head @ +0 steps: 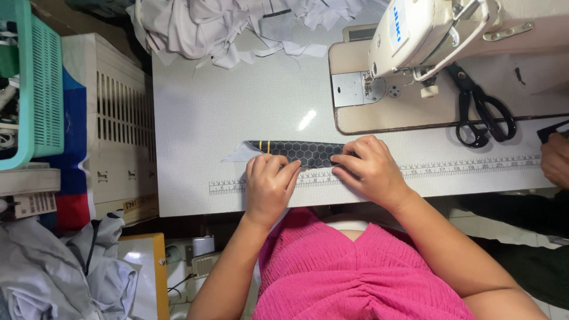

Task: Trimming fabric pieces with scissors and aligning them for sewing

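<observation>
Nearest the camera, two hands rest on one strip of black fabric (pixel 305 153) with a honeycomb pattern and two thin yellow stripes, which lies flat on the white sewing table (pixel 237 106) just above one printed ruler strip (pixel 450 169) along the table's near edge. The left hand (pixel 268 185) lies palm down with fingers loosely curled, pressing the strip's near edge, not closed around anything. The right hand (pixel 370 169) is likewise spread flat, fingertips pinning the strip's right end. At the far right edge, another person's hand (pixel 556 159) shows partly; its grip cannot be told. Beyond the strip stands one cream sewing machine (pixel 427 35), with one pair of black scissors (pixel 483 112) lying on its bed. To the left stand two containers: a cream slatted crate (pixel 121 124), contents unseen, and a teal basket (pixel 44 89) whose contents are unclear. Farthest lies one heap of white cloth pieces (pixel 225 26).
</observation>
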